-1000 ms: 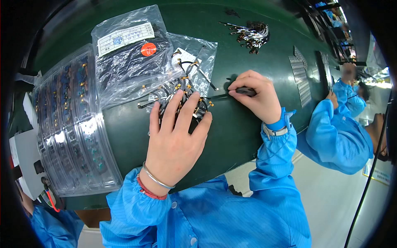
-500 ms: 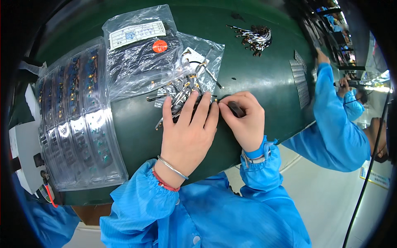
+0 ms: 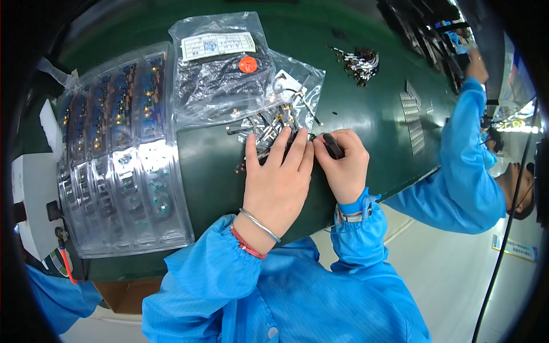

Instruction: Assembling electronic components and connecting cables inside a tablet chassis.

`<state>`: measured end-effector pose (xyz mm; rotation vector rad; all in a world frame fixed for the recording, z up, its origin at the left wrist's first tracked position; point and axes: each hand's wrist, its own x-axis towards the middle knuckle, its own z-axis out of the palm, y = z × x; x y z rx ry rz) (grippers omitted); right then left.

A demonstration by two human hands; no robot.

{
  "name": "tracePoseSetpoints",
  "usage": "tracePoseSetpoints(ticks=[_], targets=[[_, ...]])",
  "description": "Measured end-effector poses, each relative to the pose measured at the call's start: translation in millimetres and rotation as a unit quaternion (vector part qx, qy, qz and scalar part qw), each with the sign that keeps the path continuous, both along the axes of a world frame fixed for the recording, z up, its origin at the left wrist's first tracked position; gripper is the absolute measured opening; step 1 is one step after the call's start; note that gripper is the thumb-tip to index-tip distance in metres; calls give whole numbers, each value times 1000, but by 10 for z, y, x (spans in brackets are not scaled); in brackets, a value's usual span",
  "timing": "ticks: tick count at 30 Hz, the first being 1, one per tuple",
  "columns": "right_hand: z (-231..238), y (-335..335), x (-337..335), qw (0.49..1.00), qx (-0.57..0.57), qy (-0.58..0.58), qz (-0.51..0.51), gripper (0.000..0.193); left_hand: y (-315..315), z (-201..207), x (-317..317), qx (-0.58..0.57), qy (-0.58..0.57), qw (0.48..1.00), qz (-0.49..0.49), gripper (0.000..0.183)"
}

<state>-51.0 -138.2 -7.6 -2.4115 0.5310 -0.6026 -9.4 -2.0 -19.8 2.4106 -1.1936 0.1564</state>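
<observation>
My left hand (image 3: 278, 182) lies palm down with its fingers spread over a loose pile of short black-and-silver flex cables (image 3: 265, 127) with gold-coloured ends. The palm hides part of the pile. Close beside its fingertips, my right hand (image 3: 347, 164) pinches a small black tool (image 3: 333, 146) between thumb and fingers. Only the tool's thick, rounded end shows clearly; its tip is too small to make out. Behind the pile lies a clear plastic bag (image 3: 223, 86) with a white label and a round orange sticker, holding dark parts. A second clear bag (image 3: 311, 86) lies partly under it.
Clear trays (image 3: 123, 188) of small circuit boards stand at the left, by a white box (image 3: 37, 200). A cable bunch (image 3: 363, 64) lies at the far right, with grey gridded sheets (image 3: 412, 120) nearer the edge. A co-worker's blue sleeve (image 3: 457, 143) reaches in at right.
The whole view has shifted slightly, so the bench appears further right. My hands keep nearly the same pose over the cables. The co-worker's hand at the right has moved farther away.
</observation>
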Motion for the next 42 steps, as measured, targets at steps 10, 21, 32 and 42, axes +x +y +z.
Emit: tracePoseSetpoints(ticks=[10, 21, 32, 42], targets=[[-16, 36, -80, 998, -43, 20, 39, 17, -11, -55, -3, -1, -8, 1000, -7, 46], [104, 172, -161, 977, -181, 99, 45, 17, -15, -177, -19, -41, -58, 997, -6, 42], [76, -85, 13, 991, -31, 124, 27, 15, 8, -135, -7, -13, -58, 998, -18, 48], [253, -181, -13, 993, 58, 82, 69, 17, -6, -98, 36, -23, -85, 995, -44, 47]])
